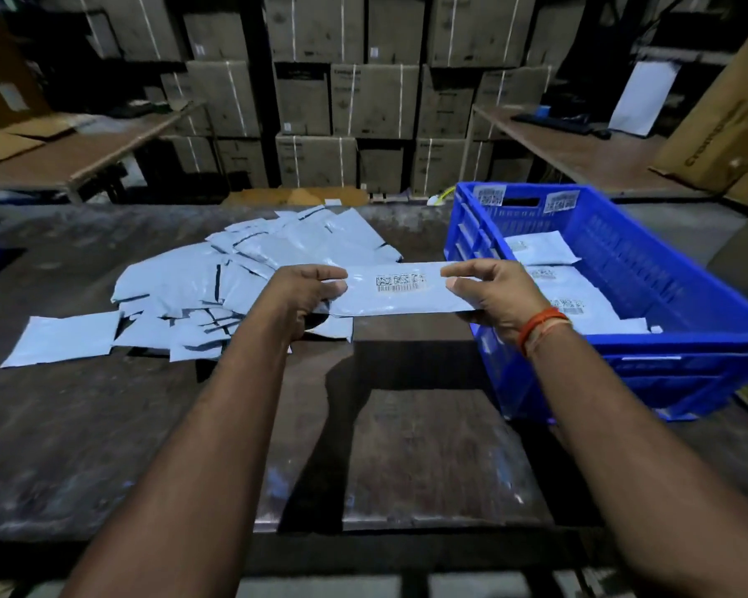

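Note:
A pale grey mailer pouch [400, 291] with a barcode label on top is held flat above the dark table [104, 425]. My left hand [305, 291] pinches its left end and my right hand [493, 291] pinches its right end, thumbs on top. A loose pile of similar grey pouches [217, 287] lies on the table behind and to the left of my left hand. A blue plastic crate [683, 321] stands at the right and holds several labelled pouches [575, 291]. My right hand is at the crate's left wall.
Stacked cardboard boxes [363, 101] fill the back wall. Wooden tables stand at the back left [87, 153] and back right [579, 153]. A large cardboard sheet [726, 123] leans at the far right. One pouch [61, 338] lies apart at the pile's left.

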A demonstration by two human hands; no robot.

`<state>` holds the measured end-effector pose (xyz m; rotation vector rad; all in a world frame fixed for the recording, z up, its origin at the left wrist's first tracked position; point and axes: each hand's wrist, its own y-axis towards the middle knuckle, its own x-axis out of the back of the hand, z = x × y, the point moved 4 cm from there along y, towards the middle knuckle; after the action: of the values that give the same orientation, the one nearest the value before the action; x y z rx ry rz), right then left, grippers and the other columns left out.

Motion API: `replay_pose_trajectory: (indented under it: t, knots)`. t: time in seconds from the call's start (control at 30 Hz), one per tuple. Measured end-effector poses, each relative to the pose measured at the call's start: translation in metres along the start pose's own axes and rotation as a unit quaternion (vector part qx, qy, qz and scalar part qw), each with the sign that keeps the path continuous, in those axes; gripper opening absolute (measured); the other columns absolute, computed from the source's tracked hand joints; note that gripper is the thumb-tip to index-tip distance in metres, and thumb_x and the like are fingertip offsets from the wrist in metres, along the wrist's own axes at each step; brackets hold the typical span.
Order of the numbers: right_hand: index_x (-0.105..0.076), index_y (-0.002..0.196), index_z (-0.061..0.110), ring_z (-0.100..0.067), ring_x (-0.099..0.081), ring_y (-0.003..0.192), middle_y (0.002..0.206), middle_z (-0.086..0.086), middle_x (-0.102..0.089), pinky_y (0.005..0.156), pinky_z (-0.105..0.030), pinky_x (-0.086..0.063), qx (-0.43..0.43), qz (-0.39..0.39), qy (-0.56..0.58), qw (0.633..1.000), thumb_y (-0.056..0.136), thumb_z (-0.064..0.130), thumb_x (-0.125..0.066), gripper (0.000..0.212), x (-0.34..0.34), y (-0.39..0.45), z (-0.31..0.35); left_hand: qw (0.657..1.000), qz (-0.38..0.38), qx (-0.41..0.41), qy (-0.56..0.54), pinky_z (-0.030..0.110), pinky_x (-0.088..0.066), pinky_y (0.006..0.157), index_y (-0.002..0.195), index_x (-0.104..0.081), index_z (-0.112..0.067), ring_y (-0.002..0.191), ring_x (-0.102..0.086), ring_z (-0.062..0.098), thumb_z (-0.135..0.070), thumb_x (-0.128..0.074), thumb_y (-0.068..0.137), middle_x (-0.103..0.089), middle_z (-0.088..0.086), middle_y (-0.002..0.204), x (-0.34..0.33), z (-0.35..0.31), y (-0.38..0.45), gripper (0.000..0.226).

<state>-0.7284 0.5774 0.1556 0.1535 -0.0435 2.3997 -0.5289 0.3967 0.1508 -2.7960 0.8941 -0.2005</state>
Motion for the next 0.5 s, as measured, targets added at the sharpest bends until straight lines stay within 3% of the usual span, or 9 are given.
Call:
replay_pose_trajectory:
  t: [0.07,0.17,0.33,0.5]
  knots:
    - [-0.075,0.101,0.01,-0.015,-0.061,0.074,0.086,-0.007,-0.067,0.053,-0.023,-0.054,-0.009,0.01,0.009,1.0,0.089,0.007,-0.069,0.014,0.016,0.008,0.014,1.0,-0.009,-0.013,0.006,0.012,-0.04,0.043,0.109,-0.074,-0.01,0.034,-0.043,0.004,-0.003,-0.071,0.09,-0.06,0.001,0.06,-0.011,-0.02,-0.003,0.02]
    - [-0.074,0.095,0.013,-0.012,-0.06,0.068,0.08,-0.004,-0.065,0.049,-0.02,-0.051,-0.019,0.02,0.022,0.999,0.088,0.005,-0.069,0.012,0.052,0.017,0.025,0.999,-0.006,-0.038,0.009,0.014,-0.041,0.043,0.108,-0.075,-0.009,0.036,-0.047,0.003,-0.005,-0.073,0.089,-0.064,0.004,0.072,-0.04,-0.042,-0.002,0.019]
    - [-0.074,0.097,0.017,-0.01,-0.053,0.071,0.077,0.001,-0.059,0.058,-0.023,-0.049,-0.05,0.005,-0.01,0.999,0.088,0.01,-0.069,0.013,0.145,0.038,0.033,0.997,0.037,-0.061,0.005,0.013,-0.04,0.041,0.105,-0.072,-0.004,0.039,-0.048,0.006,0.004,-0.065,0.093,-0.059,-0.003,0.05,-0.12,-0.067,0.012,0.016]
    - [-0.071,0.089,0.016,-0.006,-0.048,0.054,0.063,0.004,-0.058,0.042,-0.014,-0.038,-0.08,-0.028,-0.057,0.995,0.091,0.002,-0.06,0.018,0.231,0.062,0.03,0.993,0.05,-0.087,0.066,0.015,-0.045,0.043,0.107,-0.07,-0.002,0.043,-0.054,0.006,0.009,-0.058,0.095,-0.063,0.015,0.077,-0.214,-0.083,0.035,0.02]
